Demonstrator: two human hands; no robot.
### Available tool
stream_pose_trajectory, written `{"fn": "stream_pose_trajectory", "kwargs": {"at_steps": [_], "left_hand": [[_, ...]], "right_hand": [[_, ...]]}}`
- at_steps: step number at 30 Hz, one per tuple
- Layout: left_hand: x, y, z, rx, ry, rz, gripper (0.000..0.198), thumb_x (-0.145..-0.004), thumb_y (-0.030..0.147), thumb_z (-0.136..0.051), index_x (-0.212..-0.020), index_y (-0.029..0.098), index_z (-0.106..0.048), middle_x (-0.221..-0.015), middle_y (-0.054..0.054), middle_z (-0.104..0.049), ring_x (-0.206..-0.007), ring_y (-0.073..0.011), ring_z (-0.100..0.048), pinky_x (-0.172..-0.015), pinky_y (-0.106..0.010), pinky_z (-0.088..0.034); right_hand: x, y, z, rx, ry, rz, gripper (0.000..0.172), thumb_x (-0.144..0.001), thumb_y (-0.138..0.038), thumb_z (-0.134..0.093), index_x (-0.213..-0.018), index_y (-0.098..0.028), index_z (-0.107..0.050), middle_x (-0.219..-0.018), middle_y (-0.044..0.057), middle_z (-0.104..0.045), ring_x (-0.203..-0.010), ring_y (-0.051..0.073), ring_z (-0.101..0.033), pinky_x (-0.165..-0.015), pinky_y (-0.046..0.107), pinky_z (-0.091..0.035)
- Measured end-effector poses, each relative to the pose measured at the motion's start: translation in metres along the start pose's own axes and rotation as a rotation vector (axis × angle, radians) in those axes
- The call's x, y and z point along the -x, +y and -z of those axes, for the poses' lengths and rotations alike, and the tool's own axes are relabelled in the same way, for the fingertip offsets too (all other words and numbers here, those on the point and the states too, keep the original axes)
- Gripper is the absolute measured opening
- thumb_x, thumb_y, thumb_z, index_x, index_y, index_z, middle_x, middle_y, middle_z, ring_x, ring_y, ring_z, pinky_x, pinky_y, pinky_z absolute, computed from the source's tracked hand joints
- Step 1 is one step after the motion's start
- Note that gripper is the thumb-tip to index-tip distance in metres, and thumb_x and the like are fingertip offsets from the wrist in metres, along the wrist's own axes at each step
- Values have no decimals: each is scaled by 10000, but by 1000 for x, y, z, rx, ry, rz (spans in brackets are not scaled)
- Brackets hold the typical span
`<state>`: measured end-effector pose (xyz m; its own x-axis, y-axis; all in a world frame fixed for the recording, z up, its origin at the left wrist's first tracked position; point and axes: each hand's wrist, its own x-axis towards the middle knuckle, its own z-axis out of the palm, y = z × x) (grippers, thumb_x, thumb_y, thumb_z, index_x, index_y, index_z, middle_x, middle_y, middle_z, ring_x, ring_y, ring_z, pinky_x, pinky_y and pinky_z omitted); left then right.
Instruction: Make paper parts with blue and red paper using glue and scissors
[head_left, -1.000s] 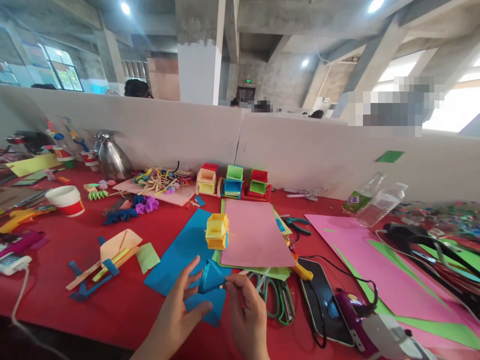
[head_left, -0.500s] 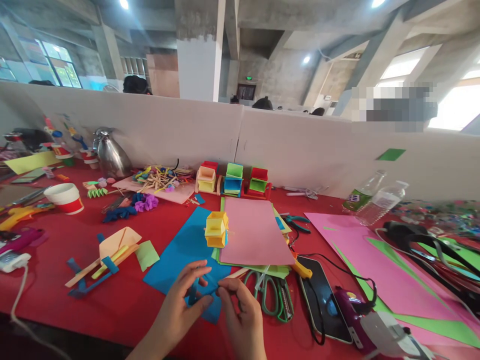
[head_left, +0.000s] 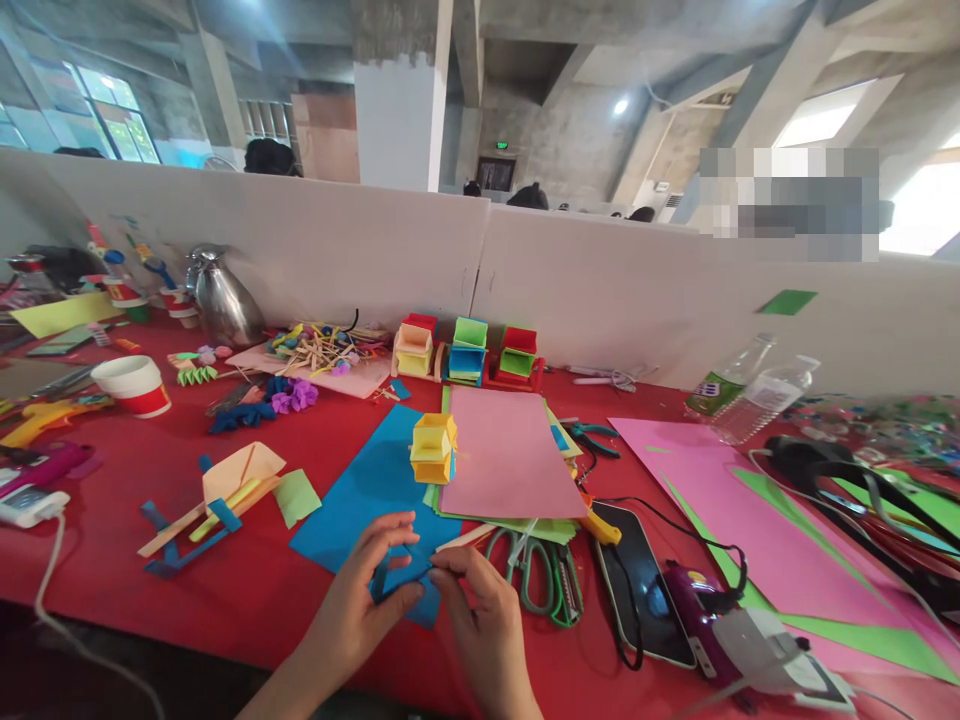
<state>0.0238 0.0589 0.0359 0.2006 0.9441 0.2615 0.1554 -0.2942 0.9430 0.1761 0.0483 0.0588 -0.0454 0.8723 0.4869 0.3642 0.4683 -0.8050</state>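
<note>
A narrow blue paper strip (head_left: 381, 577) is curled between the fingers of my left hand (head_left: 373, 585). At its other end, the thumb and fingertips of my right hand (head_left: 476, 605) pinch the strip. Both hands hover over the near part of a blue paper sheet (head_left: 337, 520). Just beyond them stands a small yellow folded-paper piece (head_left: 433, 447), at the left edge of a pink sheet stack (head_left: 502, 450). Left of my hands lie more blue strips (head_left: 176, 567), wooden sticks (head_left: 169, 525) and a peach paper piece (head_left: 241, 468).
Green-handled scissors (head_left: 531, 575), a green cutter (head_left: 566, 585), a phone (head_left: 645, 590) and a purple glue gun (head_left: 694, 605) lie to the right. Three coloured paper models (head_left: 465, 352) stand by the partition (head_left: 337, 240). A paper cup (head_left: 133, 385) and a steel jug (head_left: 223, 300) are on the left.
The view has tilted slightly. My hands stay close together on the blue strip, with the right fingertips shifted a little against it.
</note>
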Motion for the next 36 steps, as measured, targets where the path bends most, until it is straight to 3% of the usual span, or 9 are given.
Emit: {"fn": "stream_pose_trajectory", "kwargs": {"at_steps": [8, 14, 17, 21, 26, 29, 32, 34, 36], "left_hand": [[1, 0, 3, -131, 9, -69, 326, -789, 289, -572, -1114, 304, -551, -1163, -54, -495, -1088, -224, -501, -855, -315, -482], [0, 0, 1, -176, 53, -64, 242, -791, 315, -559, -1024, 272, -609, -1102, -66, -528, -1065, -223, -516, -829, -309, -491], [-2, -2, 1, -127, 73, -47, 242, -789, 324, -556, -1014, 263, -617, -1093, -68, -535, -1026, -215, -543, -822, -311, -499], [-6, -11, 9, -65, 139, -1, 244, -787, 341, -552, -1002, 245, -616, -1071, -63, -551, -963, -202, -574, -793, -301, -512], [-10, -15, 23, -48, 213, 81, 266, -778, 387, -551, -978, 223, -611, -1032, -63, -582, -948, -214, -572, -745, -282, -510], [-10, -14, 26, -36, 210, 134, 294, -769, 420, -549, -973, 216, -608, -1039, -67, -585, -933, -224, -577, -712, -277, -507], [-9, -13, 27, -23, 191, 164, 315, -768, 437, -543, -987, 217, -600, -1059, -65, -580, -944, -225, -570, -730, -281, -498], [-8, -13, 28, -26, 187, 175, 326, -769, 442, -539, -1000, 219, -593, -1067, -63, -583, -966, -228, -559, -754, -285, -489], [-8, -14, 29, -37, 186, 193, 333, -770, 446, -534, -1009, 221, -591, -1065, -59, -593, -972, -227, -554, -763, -284, -482]], "right_hand": [[0, 1, 2, 22, -38, 28, 123, -827, -137, -494, -811, -208, -594, -763, -3, -631, -706, 108, -596, -661, 172, -447], [4, 0, -2, -5, -30, -13, 144, -835, -159, -484, -834, -213, -617, -775, 1, -647, -720, 113, -606, -674, 178, -459], [7, 3, 0, -51, -9, -106, 187, -846, -228, -484, -972, -230, -622, -870, 20, -668, -791, 137, -625, -717, 206, -480], [9, 18, 12, -131, 163, -356, 287, -836, -371, -484, -1023, -189, -604, -1006, 74, -659, -920, 185, -615, -752, 238, -499], [11, 34, 42, -77, 209, -451, 394, -788, -468, -509, -1014, -151, -571, -887, 84, -656, -754, 178, -621, -663, 266, -507], [4, 36, 69, 189, 165, -424, 362, -823, -430, -438, -1038, -158, -544, -851, 77, -639, -683, 181, -604, -608, 291, -496], [-19, 41, 102, 761, 137, -314, 283, -810, -273, -432, -1032, -146, -553, -1037, 128, -598, -941, 258, -561, -796, 374, -440], [-39, 47, 120, 1111, 0, -401, 303, -809, -193, -407, -1066, -104, -541, -1017, 166, -596, -956, 305, -552, -790, 412, -415], [-56, 56, 132, 1272, -184, -506, 278, -807, -165, -395, -1021, -83, -552, -979, 181, -601, -926, 314, -574, -738, 394, -418]]}}
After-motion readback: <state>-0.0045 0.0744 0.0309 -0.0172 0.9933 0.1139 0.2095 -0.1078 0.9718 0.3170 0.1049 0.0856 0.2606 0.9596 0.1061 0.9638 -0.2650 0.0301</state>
